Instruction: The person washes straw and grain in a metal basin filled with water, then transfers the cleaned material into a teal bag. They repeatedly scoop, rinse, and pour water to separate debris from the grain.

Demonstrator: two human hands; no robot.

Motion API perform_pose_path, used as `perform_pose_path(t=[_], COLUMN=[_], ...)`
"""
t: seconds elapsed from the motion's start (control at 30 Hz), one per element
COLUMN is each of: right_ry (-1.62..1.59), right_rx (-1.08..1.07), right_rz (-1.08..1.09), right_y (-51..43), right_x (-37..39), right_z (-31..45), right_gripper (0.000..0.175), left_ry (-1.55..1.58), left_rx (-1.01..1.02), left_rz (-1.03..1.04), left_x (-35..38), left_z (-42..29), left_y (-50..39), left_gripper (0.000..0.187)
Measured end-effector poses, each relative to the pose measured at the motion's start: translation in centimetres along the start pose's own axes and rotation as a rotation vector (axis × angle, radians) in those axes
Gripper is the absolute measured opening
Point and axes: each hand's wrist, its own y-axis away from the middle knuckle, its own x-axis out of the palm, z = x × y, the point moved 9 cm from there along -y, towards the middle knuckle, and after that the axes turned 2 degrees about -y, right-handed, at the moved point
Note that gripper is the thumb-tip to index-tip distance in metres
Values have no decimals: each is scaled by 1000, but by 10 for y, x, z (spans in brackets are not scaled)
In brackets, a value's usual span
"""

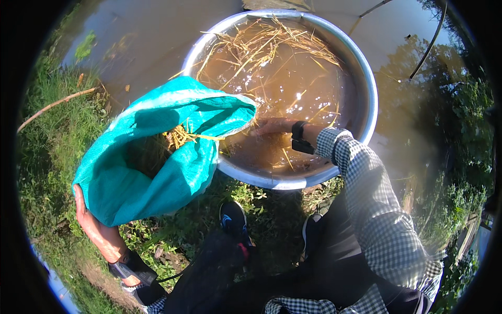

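Observation:
A teal woven plastic sack [117, 165] gapes open at the left, with yellow straw [178, 137] inside. My left hand [88, 219] grips its lower left edge, fingers along the outside. The far side of the sack's mouth overhangs the rim of a large round metal basin [370, 90] that holds murky brown water [310, 98]. My right hand [270, 126] reaches into the basin at the water, beside the sack's lip; its fingers are partly hidden, and whether they touch the sack is unclear. Loose straw [270, 43] floats mainly along the basin's far side.
Muddy water [157, 35] lies beyond the basin and to both sides. Grass [51, 149] covers the left bank, where a thin bent stick [55, 105] lies. Another dark stick [431, 41] rises at the upper right. My shoes [233, 221] stand on weedy ground before the basin.

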Motion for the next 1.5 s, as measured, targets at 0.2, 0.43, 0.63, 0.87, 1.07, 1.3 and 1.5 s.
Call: perform_pose_path(t=[0.2, 0.43, 0.63, 0.87, 1.07, 1.3, 1.5], right_ry=[23, -92, 234, 482, 295, 980, 355], right_rx=[-64, -176, -26, -131, -40, 653, 208], right_rz=[-219, -141, -317, -398, -685, -679, -286], right_y=[-47, -53, -33, 12, 136, 220, 149], right_x=[29, 59, 59, 51, -89, -158, -74], right_z=[7, 51, 32, 5, -53, -100, -78], right_gripper=[59, 74, 39, 42, 29, 50, 69], left_ry=[-66, 2, 45, 104, 180, 134, -86], left_rx=[60, 23, 43, 9, -42, -21, 179], left_rz=[83, 60, 84, 91, 80, 84, 199], left_x=[4, 9, 15, 18, 18, 30, 50], left_z=[-3, -3, -5, -1, 4, 1, -15], left_y=[0, 4, -1, -4, -8, -4, 15], left_gripper=[51, 48, 45, 44, 45, 45, 43])
